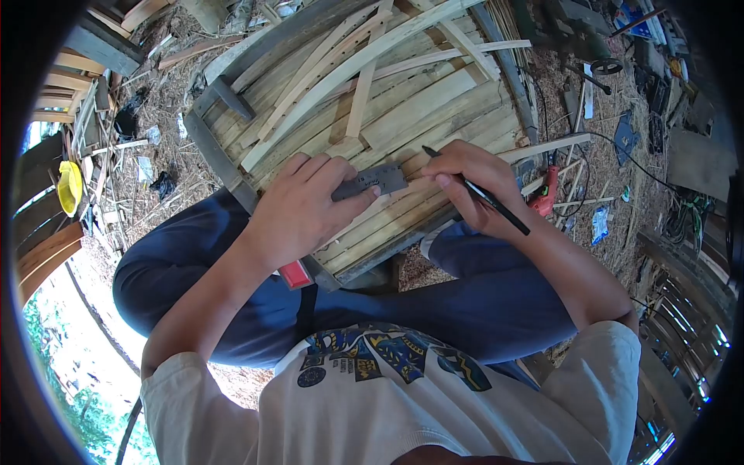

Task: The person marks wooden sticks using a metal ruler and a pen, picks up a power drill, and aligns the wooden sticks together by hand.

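My left hand (302, 203) grips a flat dark grey metal piece with markings (384, 180), perhaps the stock of a square, thumb on its near side. A narrow wooden strip (546, 147) runs from near that piece out to the right, passing under my right hand. My right hand (477, 182) is closed around a slim black pencil or pen (496, 204), lying slanted across the fingers; its thumb and fingertips are close to the strip. Both hands are over a slatted wooden work surface (434, 108) with a grey frame.
Several long curved and straight wooden strips (333, 85) lie on the far part of the surface. A red power tool (546, 192) rests on the littered ground at right, near a black cable. A yellow object (70, 188) is at far left. A red-and-grey item (294, 274) sits by my lap.
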